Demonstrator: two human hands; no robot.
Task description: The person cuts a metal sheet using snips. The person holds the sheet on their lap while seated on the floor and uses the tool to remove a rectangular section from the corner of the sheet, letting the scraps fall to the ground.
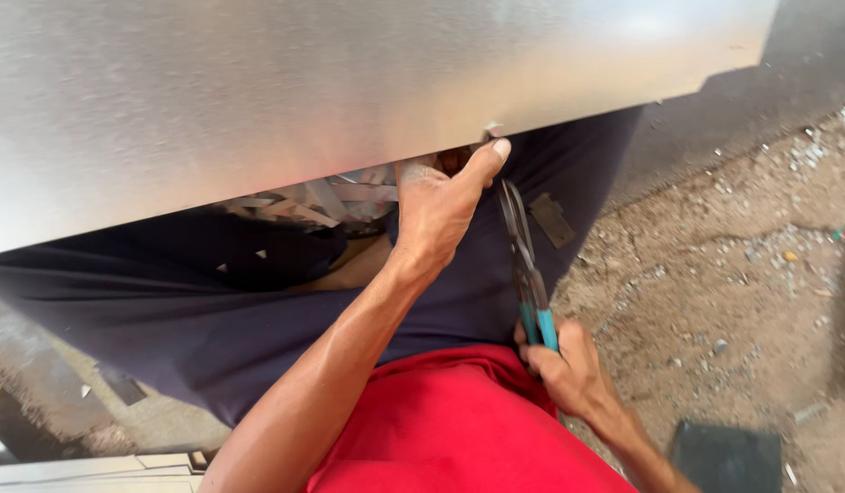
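A large shiny metal sheet (331, 91) fills the top of the head view, resting across my lap. My left hand (438, 205) grips its near edge, thumb pressed up against the underside by a small notch. My right hand (568, 370) is closed on the teal handles of tin snips (523, 265), whose dark blades point up toward the sheet's edge, just right of my left thumb. The blade tips end just below the edge.
Metal offcut strips (313, 196) lie in a pile under the sheet between my legs. Dirt ground with small debris (742, 265) spreads to the right. A dark flat block (728, 456) sits bottom right; pale metal strips (94, 467) lie bottom left.
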